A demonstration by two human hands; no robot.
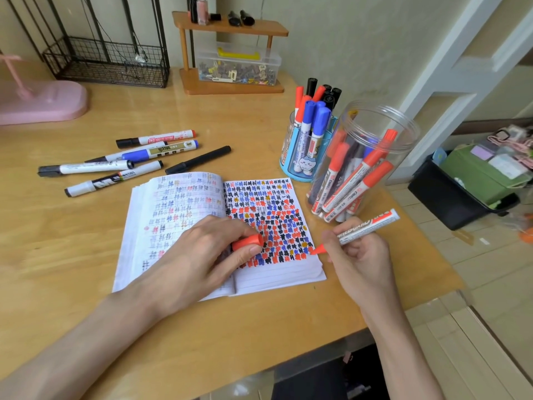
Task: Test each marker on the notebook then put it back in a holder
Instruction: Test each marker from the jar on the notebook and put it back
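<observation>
Nearest, the right hand (360, 261) pinches an uncapped red marker (363, 228) in a writing grip. The barrel slants up toward 2 o'clock, and the red tip sits right at the outer edge of the notebook (178, 203), about 4 o'clock on the right page. The left hand (202, 255) lies palm down across the spine, thumb and fingers curled round the red cap (248, 241) — it pins the pages and keeps the cap ready.

The right page is crowded with black, blue and red marks. Bare ruled lines remain only toward 6 o'clock. To do this test well, I judge the tip should come inward off the edge onto a bare patch and make 1 short, light stroke while the left hand presses the page flat. The cap should then go on squarely before the marker travels.

Beyond the notebook, at 2 o'clock, stand 2 holders close together — a clear jar (375, 125) holding mostly red markers, and a blue holder (291, 157) with blue, red and black ones. At 10 o'clock, loose markers (115, 166) lie on the table (72, 241).
</observation>
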